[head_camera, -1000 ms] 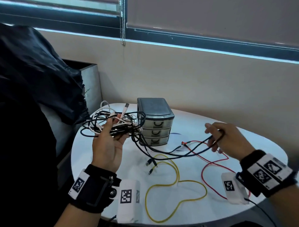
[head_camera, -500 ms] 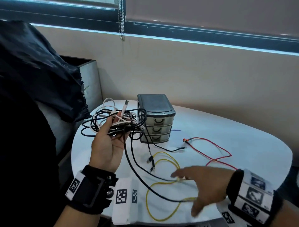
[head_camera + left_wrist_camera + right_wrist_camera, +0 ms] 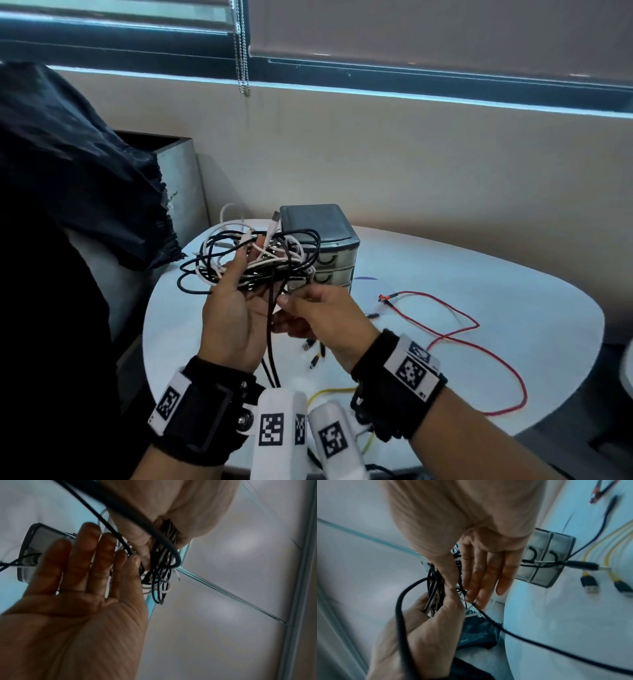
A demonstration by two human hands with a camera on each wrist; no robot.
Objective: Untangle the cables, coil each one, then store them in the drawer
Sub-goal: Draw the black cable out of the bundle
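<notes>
My left hand point(image 3: 248, 255) is raised above the white round table point(image 3: 479, 274) and grips a tangle of black and white cables point(image 3: 281, 260). Thumb and palm clamp the bundle point(image 3: 159, 577). Beside it, my right hand point(image 3: 284, 301) pinches one black cable point(image 3: 513, 632) between thumb and index finger, the other fingers straight. That cable hangs down toward the table edge. The small grey three-drawer unit point(image 3: 318, 226) stands behind the tangle with its drawers closed. A red cable, its end point(image 3: 388, 297) near the unit, and a yellow cable point(image 3: 329, 390) lie loose on the table.
A black bag point(image 3: 68, 171) and a grey bin point(image 3: 178, 178) sit to the left of the table. Yellow-cable USB plugs point(image 3: 589, 584) and a black plug lie in front of the drawer unit point(image 3: 544, 555). A wall and window run behind.
My right hand dropped the black cable it had pulled right, swept low over the table front, then came up beside the left hand and pinched a black strand. The left hand kept the tangle.
</notes>
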